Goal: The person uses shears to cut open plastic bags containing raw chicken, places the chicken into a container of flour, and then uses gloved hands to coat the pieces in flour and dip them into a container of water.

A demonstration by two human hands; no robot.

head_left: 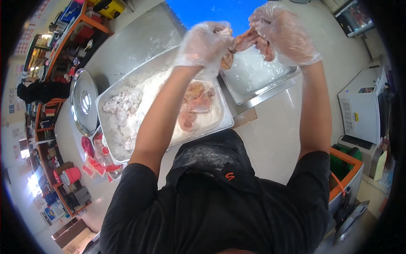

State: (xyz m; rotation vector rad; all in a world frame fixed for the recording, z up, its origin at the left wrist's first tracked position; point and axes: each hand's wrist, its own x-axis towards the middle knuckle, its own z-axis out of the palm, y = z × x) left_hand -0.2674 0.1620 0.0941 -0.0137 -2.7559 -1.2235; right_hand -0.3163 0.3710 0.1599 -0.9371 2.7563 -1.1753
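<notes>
My left hand (206, 45) and my right hand (287, 36), both in clear plastic gloves, are raised at the far side. Between them stretches a raw piece of chicken (247, 40), with fingers closed on it from either end. Below my right hand lies a metal pan (239, 96) holding watery liquid. Under my left forearm, a large metal tray (228, 120) is filled with white flour (148, 91). Bare raw chicken pieces (198, 106) rest on the flour's right part, while flour-coated pieces (123, 103) are heaped at its left. My left forearm hides some of the tray.
A bright blue board or container (211, 12) is beyond my hands. Left of the tray are a round metal lid (83, 101) and red-and-clear plastic bags (99, 158). Orange-edged shelves (63, 46) line the left side. A white appliance (359, 112) and an orange-rimmed bin (349, 167) stand at right.
</notes>
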